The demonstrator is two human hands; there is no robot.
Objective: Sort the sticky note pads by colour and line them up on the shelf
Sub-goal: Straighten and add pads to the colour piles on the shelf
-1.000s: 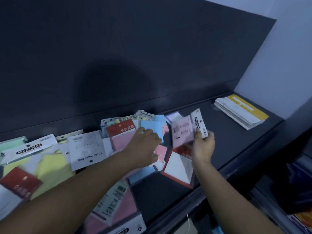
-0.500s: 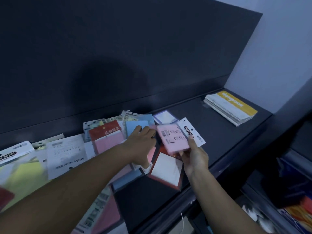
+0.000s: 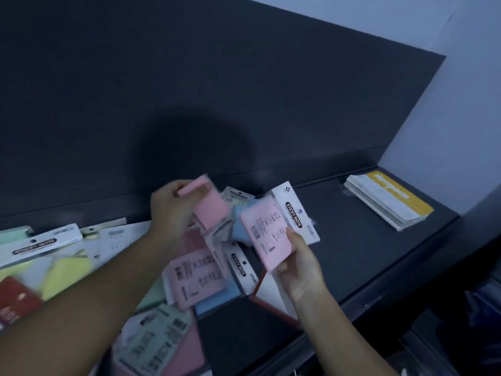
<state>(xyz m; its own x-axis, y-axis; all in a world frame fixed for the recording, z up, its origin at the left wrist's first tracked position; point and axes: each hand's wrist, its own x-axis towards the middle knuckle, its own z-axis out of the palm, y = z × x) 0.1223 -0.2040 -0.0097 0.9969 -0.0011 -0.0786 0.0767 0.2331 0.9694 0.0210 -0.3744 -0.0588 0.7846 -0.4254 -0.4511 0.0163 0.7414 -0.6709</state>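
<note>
— Left hand (image 3: 173,210), what does it hold?
— It grips a pink pad (image 3: 210,213), fingers curled over the top edge, lifted above the pile (image 3: 195,278) on the shelf (image 3: 352,256).
— And the right hand (image 3: 301,267)?
— It pinches a second pink pad (image 3: 267,237), thumb on its face, white "STICKY NOTE" header pointing away. This pad is just right of the first one, over the pile's right edge.
— Anything else on the shelf?
— One stack (image 3: 387,204) with a yellow band, far right, well apart from both hands
</note>
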